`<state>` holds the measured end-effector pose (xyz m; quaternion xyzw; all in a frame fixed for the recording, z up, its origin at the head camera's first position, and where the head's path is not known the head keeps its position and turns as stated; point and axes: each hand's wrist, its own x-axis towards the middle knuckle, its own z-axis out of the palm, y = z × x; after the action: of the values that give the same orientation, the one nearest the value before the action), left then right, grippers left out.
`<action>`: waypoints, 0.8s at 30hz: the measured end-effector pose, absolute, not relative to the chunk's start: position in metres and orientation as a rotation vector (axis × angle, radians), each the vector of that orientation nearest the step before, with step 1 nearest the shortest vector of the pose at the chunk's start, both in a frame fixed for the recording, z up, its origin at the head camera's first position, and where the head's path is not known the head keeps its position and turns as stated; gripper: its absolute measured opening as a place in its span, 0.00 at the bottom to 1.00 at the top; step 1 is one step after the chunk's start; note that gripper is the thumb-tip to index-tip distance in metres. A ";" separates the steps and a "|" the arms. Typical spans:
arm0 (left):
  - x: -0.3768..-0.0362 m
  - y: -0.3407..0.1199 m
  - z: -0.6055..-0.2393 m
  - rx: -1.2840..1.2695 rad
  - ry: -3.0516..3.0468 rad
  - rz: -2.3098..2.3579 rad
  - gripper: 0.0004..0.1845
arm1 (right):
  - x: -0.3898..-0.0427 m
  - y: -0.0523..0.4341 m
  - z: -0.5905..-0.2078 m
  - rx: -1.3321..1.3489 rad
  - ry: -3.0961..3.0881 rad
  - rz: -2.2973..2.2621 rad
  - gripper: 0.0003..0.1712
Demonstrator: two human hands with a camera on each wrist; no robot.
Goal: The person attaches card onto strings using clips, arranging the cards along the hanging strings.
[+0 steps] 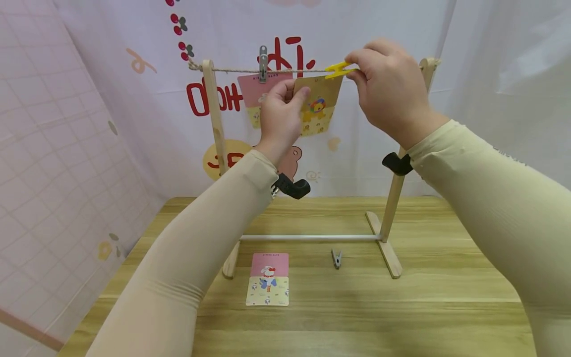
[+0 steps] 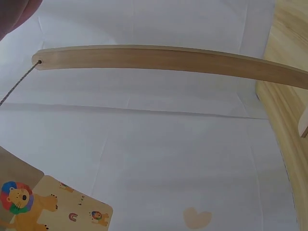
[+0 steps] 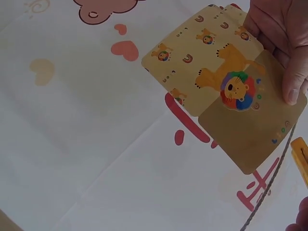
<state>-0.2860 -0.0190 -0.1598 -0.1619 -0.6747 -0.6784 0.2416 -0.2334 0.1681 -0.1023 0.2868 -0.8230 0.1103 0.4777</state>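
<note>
My left hand (image 1: 282,115) pinches the left edge of a lion card (image 1: 317,103) and holds it up against the string (image 1: 236,70) of a wooden rack (image 1: 215,116). My right hand (image 1: 387,88) pinches a yellow clothespin (image 1: 338,70) at the card's top edge, on the string. The right wrist view shows the lion card (image 3: 230,86), the left hand's fingers (image 3: 284,43), the string (image 3: 269,185) and the yellow clothespin (image 3: 300,156). In the left wrist view I see the lion card's corner (image 2: 45,207) and the rack's post (image 2: 168,60).
A pink card (image 1: 252,91) hangs on the string under a grey clip (image 1: 263,62). On the wooden table (image 1: 401,307) lie another pink card (image 1: 268,279) and a small grey clip (image 1: 336,258). A white patterned curtain hangs behind the rack.
</note>
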 end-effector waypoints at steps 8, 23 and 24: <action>-0.292 -0.018 -0.157 -0.412 -1.815 -1.925 0.11 | -0.241 0.161 -0.097 0.739 -1.992 0.231 0.13; -0.298 -0.017 -0.156 -0.436 -1.790 -1.946 0.10 | -0.247 0.155 -0.096 0.730 -2.014 0.201 0.14; -0.298 -0.017 -0.156 -0.439 -1.793 -1.943 0.10 | -0.247 0.155 -0.096 0.732 -2.016 0.201 0.14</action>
<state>-0.2978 -0.0172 -0.1561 -0.1594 -0.6513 -0.7057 0.2288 -0.2473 0.1547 -0.0957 0.2991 -0.8241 0.0822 0.4740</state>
